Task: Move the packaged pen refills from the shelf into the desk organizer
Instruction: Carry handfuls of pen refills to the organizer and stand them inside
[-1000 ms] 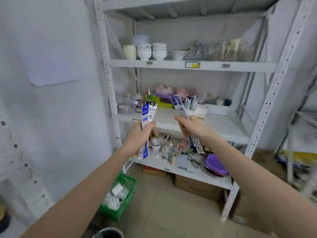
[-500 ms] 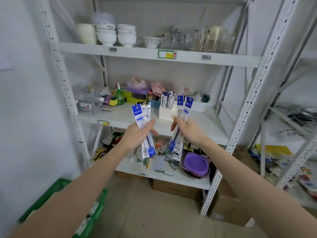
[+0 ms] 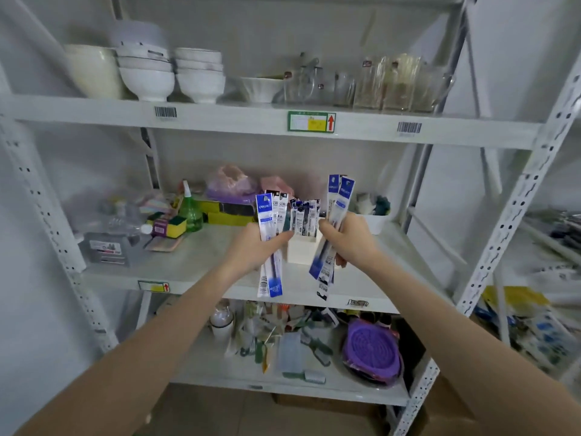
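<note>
My left hand [image 3: 256, 248] grips a bundle of blue-and-white packaged pen refills [image 3: 269, 215], held upright in front of the middle shelf. In my right hand [image 3: 349, 239] is a second bundle of refill packs [image 3: 341, 191], tilted slightly right. Between the two hands, on the middle shelf [image 3: 195, 262], stands a white desk organizer [image 3: 301, 251] with several refill packs [image 3: 305, 215] standing in it. Both hands are level with the organizer, one on each side of it.
Bowls [image 3: 147, 77] and glassware [image 3: 386, 83] fill the top shelf. A green spray bottle [image 3: 190, 212], sponges [image 3: 169, 226] and a grey box [image 3: 105, 248] sit on the middle shelf's left. The lower shelf holds clutter and a purple lid [image 3: 372, 349]. White uprights [image 3: 509, 221] frame the rack.
The view has closed in on the shelf. Both hands, each still holding refill packs, have come nearer the organizer and now flank it.
</note>
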